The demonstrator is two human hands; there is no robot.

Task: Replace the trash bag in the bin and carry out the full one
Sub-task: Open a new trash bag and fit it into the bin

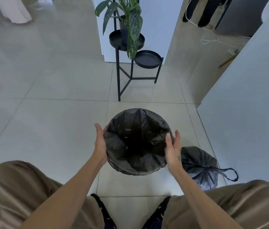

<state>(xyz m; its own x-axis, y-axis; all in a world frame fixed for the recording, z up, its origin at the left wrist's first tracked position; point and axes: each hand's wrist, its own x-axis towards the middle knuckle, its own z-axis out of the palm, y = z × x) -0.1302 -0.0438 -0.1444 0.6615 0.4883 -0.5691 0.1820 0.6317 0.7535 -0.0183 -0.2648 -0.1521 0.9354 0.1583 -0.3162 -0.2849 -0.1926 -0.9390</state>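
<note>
A round bin (pixel 138 171) stands on the tiled floor in front of me, lined with a dark grey trash bag (pixel 137 128) whose edge is folded over the rim. My left hand (pixel 100 144) lies flat against the bin's left side, fingers apart. On the right side, my right hand (pixel 173 149) rests against the rim, thumb over the bag's edge. A full, tied dark bag (pixel 199 166) with a loop handle sits on the floor just right of the bin.
A black metal plant stand (pixel 131 63) with a leafy plant stands beyond the bin. A white cabinet side (pixel 246 104) rises on the right. A white cord (pixel 209 38) lies on the floor at the far right. My knees frame the bottom.
</note>
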